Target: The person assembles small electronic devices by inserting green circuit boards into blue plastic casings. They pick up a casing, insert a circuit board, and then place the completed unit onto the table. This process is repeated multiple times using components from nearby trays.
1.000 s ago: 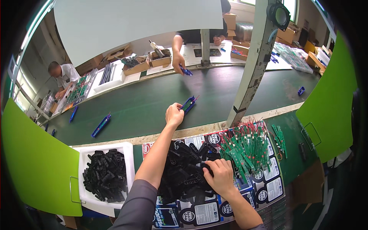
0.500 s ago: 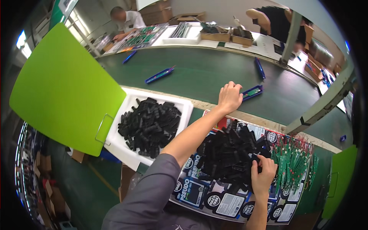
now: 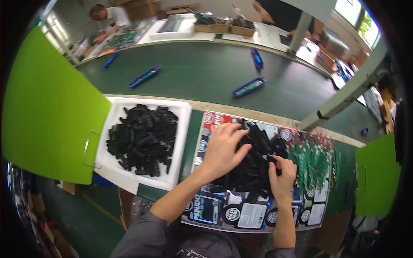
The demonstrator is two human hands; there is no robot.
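My left hand (image 3: 224, 150) hovers over the left side of a heap of small black plastic parts (image 3: 249, 178), its thumb and fingers apart with nothing between them. At the heap's right side my right hand (image 3: 283, 177) has thumb and fingers drawn together. A small pale bit shows at its fingertips, but what they hold is too small to make out. The heap lies on a printed board (image 3: 254, 216). Right of it lies a pile of narrow green circuit boards (image 3: 312, 165) with red wires.
A white tray (image 3: 184, 142) of black parts stands left, beside a green chair back (image 3: 51, 112). Beyond runs a green conveyor (image 3: 193, 71) carrying blue casings (image 3: 249, 87). A metal post (image 3: 344, 96) rises at right; another green chair back (image 3: 378, 176) stands there. Two people work across the conveyor.
My left hand has let go of a blue casing on the conveyor and come back over the black heap. My right hand stays at the heap. The whole view has shifted.
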